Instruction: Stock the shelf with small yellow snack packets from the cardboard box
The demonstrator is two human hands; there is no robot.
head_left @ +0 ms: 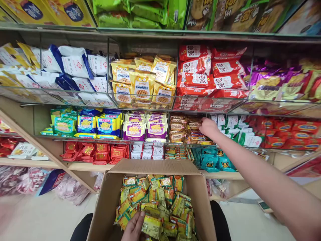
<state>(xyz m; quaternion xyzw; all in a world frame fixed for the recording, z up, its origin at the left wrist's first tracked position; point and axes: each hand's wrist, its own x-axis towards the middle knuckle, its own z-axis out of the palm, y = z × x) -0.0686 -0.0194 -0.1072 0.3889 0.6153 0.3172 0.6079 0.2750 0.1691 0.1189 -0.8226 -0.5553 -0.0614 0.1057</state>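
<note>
Low in the frame, my left hand [134,227] is inside an open cardboard box [102,201], its thumb and fingers closed at the edge of a yellow-green snack packet [151,226]. Many similar small packets [152,187], green, yellow and orange, lie loosely heaped in the box. My right arm stretches forward to the shelf, where my right hand [208,127] is at the right end of a compartment of small brown snack packets [177,128]. Its fingers are curled in against the packets; what they hold, if anything, is hidden.
Glass-fronted shelves [140,104] of packaged snacks span the view. Yellow cookie packets [142,85] and red packets [197,67] sit above; soda biscuits [135,129] stand left of the brown packets. Teal packets [210,162] lie below. My knees [84,227] flank the box.
</note>
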